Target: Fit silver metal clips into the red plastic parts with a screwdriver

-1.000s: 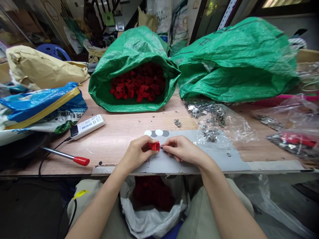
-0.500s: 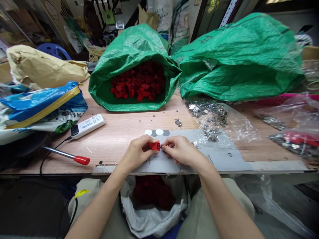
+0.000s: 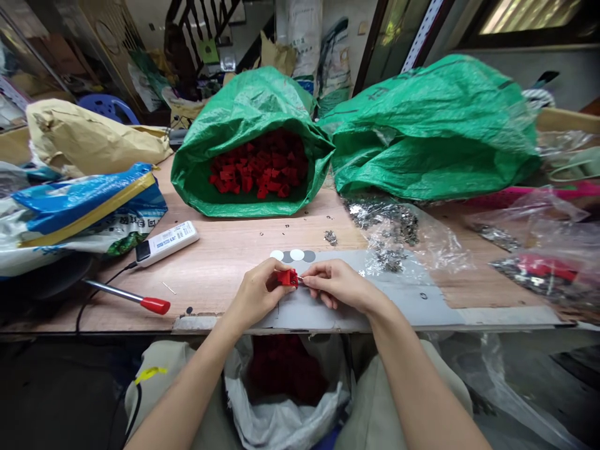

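Observation:
My left hand [image 3: 257,294] grips a small red plastic part [image 3: 287,277] between thumb and fingers, just above the grey mat [image 3: 347,306]. At the part's right side, my right hand [image 3: 335,282] pinches a small, thin metal piece [image 3: 300,279], whose tip meets the red part. The exact shape of that piece is too small to tell. Many similar red parts [image 3: 255,169] lie in the open green sack [image 3: 248,106] behind my hands. A little heap of metal clips [image 3: 330,237] rests on the table beyond the mat.
A clear plastic bag [image 3: 431,250] of metal pieces lies to the right, with a second green sack [image 3: 435,137] behind. At left are a white device [image 3: 167,242] and a red-tipped lever [image 3: 154,305]. A white sack [image 3: 281,419] with red parts sits between the knees.
The camera view has tilted up slightly. My right hand has drawn back a little from the red part, and more of the thin metal piece shows between them.

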Available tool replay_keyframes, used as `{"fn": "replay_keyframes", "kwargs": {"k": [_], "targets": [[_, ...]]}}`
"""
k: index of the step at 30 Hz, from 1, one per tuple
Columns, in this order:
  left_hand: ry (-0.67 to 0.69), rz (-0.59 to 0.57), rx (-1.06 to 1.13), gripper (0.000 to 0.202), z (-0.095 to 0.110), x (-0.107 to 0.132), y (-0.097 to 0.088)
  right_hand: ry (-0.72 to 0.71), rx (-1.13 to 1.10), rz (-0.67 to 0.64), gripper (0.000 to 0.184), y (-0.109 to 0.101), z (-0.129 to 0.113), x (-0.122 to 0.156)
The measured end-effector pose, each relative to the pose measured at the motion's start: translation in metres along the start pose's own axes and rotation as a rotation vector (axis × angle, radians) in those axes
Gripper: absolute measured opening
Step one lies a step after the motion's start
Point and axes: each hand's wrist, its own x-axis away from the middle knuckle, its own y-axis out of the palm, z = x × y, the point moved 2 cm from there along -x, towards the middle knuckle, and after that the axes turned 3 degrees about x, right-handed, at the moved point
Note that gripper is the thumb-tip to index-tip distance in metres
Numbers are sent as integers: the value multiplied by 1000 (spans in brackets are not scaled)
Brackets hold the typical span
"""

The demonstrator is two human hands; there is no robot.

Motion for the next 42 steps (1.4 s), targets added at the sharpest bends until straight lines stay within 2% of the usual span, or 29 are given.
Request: {"fn": "replay_keyframes", "kwargs": {"k": [3,6,8,10,13,17,20,22,26,28,30,35,42], "targets": [[-56,133,268,33,4,0,-2,-131,-101,56,42,-9,3,2],[-223,237,658,31,8,-1,-4,-282,-53,142,54,-3,-5,5],[-349,223,884,33,11,0,-2,-361,5,153,55,7,-11,6],[-415,178,1026,35,13,2,0,-425,76,167,53,18,-15,5],[-458,112,1156,34,13,4,5,-481,152,228,49,28,-17,3],[-512,87,1249,33,10,4,9,-509,166,284,41,31,-16,0],[-472,80,1223,36,7,1,9,-537,151,321,38,32,-17,1],[-366,120,1143,37,7,0,8,-517,79,332,43,35,-18,1],[-89,199,779,35,9,1,2,-348,-225,236,62,41,-19,2],[28,203,577,32,11,3,0,-283,-347,186,67,43,-20,3],[104,204,464,29,12,4,-1,-254,-410,146,69,42,-20,5],[120,163,449,26,10,4,-1,-247,-397,71,68,36,-22,9],[118,161,402,26,7,4,-2,-266,-283,63,65,33,-23,15]]}}
